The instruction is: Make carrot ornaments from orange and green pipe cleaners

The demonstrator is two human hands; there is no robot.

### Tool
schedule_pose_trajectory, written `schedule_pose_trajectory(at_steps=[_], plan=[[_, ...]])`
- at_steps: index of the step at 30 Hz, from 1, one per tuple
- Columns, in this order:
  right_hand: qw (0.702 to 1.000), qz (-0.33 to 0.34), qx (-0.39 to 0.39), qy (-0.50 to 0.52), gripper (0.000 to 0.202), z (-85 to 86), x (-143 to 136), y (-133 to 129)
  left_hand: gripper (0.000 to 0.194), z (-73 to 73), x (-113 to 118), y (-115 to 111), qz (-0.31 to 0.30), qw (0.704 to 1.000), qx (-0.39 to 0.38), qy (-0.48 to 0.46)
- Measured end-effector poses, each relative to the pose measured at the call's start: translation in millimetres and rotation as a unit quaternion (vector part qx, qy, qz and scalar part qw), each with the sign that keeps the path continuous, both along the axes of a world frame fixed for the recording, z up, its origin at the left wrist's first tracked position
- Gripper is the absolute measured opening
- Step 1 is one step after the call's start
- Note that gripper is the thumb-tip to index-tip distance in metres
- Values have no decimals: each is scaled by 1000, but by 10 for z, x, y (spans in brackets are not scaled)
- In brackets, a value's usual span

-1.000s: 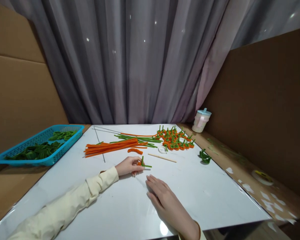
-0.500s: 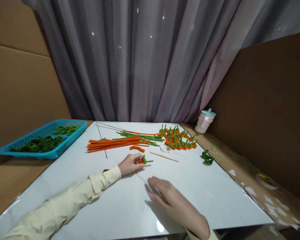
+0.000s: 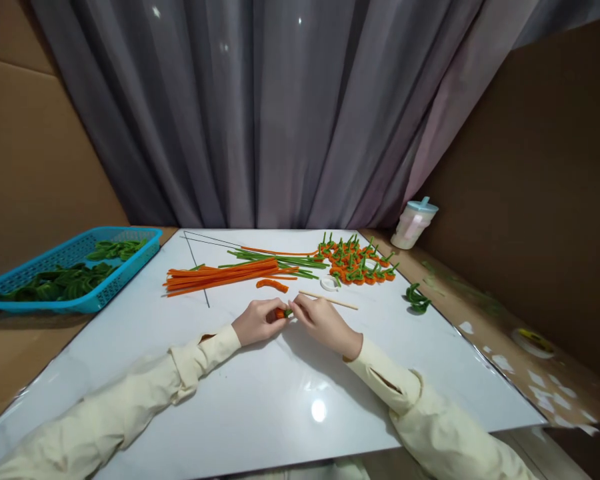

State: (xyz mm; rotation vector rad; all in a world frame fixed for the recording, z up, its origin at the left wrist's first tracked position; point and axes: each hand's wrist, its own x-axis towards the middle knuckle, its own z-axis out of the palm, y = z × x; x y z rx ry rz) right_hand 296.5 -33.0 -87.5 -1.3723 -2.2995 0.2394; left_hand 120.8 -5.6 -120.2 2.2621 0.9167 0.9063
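Over the middle of the white table, my left hand (image 3: 258,323) pinches a small orange pipe-cleaner piece with a green top (image 3: 281,313). My right hand (image 3: 327,324) meets it from the right, fingers closed at the green end of that piece; the fingertips partly hide it. Just beyond the hands lie a curled orange pipe-cleaner length (image 3: 272,285) and a thin wooden stick (image 3: 337,303), whose left end is beside my right knuckles. A bundle of orange pipe cleaners (image 3: 220,275) and several green pipe cleaners (image 3: 265,258) lie farther back.
Many orange pieces with green stems (image 3: 355,263) cluster at the back right, near a white tape ring (image 3: 329,284). Green curled pieces (image 3: 417,299) lie at the right edge. A blue basket (image 3: 87,303) stands left, a lidded cup (image 3: 414,225) back right, a tape roll (image 3: 533,343) far right.
My right hand has moved up and left from the front of the table and closed at the green end of the piece. My left hand keeps its hold. The view has shifted slightly.
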Motion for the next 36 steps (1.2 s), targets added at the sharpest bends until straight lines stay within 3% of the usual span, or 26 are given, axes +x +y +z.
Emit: schedule_pose_trajectory(at_steps=[3, 7, 15, 18, 21, 24, 27, 30, 36], plan=[[1000, 10, 12, 21, 20, -66, 55, 28, 15, 8, 10, 15, 5, 997, -67, -49], [1000, -3, 12, 24, 19, -98, 87, 70, 24, 2, 18, 36, -19, 971, -200, -130], [996, -6, -14, 92, 24, -114, 86, 68, 31, 20, 58, 26, -21, 945, -262, -194], [997, 9, 24, 76, 20, -108, 111, 51, 39, 74, 65, 16, -37, 929, -311, -197], [994, 58, 93, 26, 18, -103, 159, 53, 55, 122, 35, 48, -71, 893, -395, -206], [984, 103, 146, -21, 24, -107, 198, 75, 53, 139, -14, 104, -97, 856, -457, -221], [983, 113, 142, -14, 23, -111, 203, 91, 44, 135, -39, 130, -113, 841, -481, -218], [988, 113, 92, 47, 19, -95, 186, 84, 42, 120, -35, 120, -117, 835, -487, -229], [985, 95, 7, 143, 15, -86, 156, 71, 47, 63, -21, 122, -64, 848, -459, -259]])
